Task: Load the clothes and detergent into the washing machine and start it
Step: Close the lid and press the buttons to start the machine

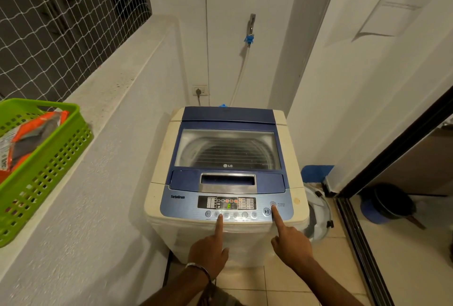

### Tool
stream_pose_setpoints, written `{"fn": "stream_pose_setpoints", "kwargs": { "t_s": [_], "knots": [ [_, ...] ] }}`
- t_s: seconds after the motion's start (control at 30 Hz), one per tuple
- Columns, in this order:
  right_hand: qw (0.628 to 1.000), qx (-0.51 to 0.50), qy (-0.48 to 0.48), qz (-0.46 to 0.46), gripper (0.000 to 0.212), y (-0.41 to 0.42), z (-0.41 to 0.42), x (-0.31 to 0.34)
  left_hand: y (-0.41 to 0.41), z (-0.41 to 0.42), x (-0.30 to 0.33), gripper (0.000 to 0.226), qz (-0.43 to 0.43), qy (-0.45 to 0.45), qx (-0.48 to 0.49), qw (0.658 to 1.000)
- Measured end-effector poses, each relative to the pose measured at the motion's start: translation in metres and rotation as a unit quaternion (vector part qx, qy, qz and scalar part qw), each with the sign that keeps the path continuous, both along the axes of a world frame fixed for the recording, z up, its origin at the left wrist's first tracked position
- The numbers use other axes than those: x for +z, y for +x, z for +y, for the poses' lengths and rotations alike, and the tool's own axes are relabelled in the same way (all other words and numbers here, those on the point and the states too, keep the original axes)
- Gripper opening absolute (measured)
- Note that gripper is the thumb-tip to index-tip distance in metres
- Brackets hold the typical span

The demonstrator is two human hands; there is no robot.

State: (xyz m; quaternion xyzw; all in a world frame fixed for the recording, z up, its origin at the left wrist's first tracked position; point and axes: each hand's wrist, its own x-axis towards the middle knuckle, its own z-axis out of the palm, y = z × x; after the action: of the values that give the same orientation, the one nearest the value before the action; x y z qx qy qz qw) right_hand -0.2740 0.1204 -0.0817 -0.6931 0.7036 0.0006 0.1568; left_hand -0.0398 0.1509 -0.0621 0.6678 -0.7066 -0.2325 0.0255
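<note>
A: Nearest first, what are the hands doing?

B: The left hand has its grip closed except for the index finger, which is stretched out with its tip on a round button in the row along the front edge of the control panel. It holds nothing. The right hand is the same: curled fingers, index straight, tip on the power button at the panel's right end, just beside the start/pause button. A bracelet sits on the left wrist.

A: And the washing machine?

B: The washing machine stands on the tiled floor, its back to the far wall. The lid is down; through its window the drum shows, but I cannot tell what lies inside. The display shows a green figure and some red lights.

A: What is around it?

B: To the left, a white ledge carries a green basket near its front edge, with an orange packet in it. To the right, something white and grey leans beside the machine, with a blue object behind it and a dark pan past the sliding door frame.

A: Farther back?

B: A wall socket with a plug in it, and a tap with a blue fitting and a hose running down behind the machine. Netting covers the opening at upper left.
</note>
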Motion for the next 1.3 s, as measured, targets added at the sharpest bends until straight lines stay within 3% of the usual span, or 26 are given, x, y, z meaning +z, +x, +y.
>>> {"fn": "stream_pose_setpoints", "kwargs": {
  "t_s": [0.73, 1.0, 1.3],
  "knots": [
    [1.0, -0.022, 0.012, 0.005, 0.082, 0.018, 0.012, 0.013, 0.012, -0.003, -0.009, 0.087, 0.001, -0.007, 0.001, 1.0],
    [0.999, 0.014, -0.028, 0.003, 0.063, 0.034, -0.005, 0.026, 0.016, -0.02, 0.007, 0.08, -0.016, -0.051, 0.015, 0.998],
    [0.997, 0.043, -0.059, -0.012, 0.06, 0.047, -0.011, 0.036, 0.021, -0.033, 0.014, 0.075, -0.049, -0.064, 0.011, 0.997]
  ]
}}
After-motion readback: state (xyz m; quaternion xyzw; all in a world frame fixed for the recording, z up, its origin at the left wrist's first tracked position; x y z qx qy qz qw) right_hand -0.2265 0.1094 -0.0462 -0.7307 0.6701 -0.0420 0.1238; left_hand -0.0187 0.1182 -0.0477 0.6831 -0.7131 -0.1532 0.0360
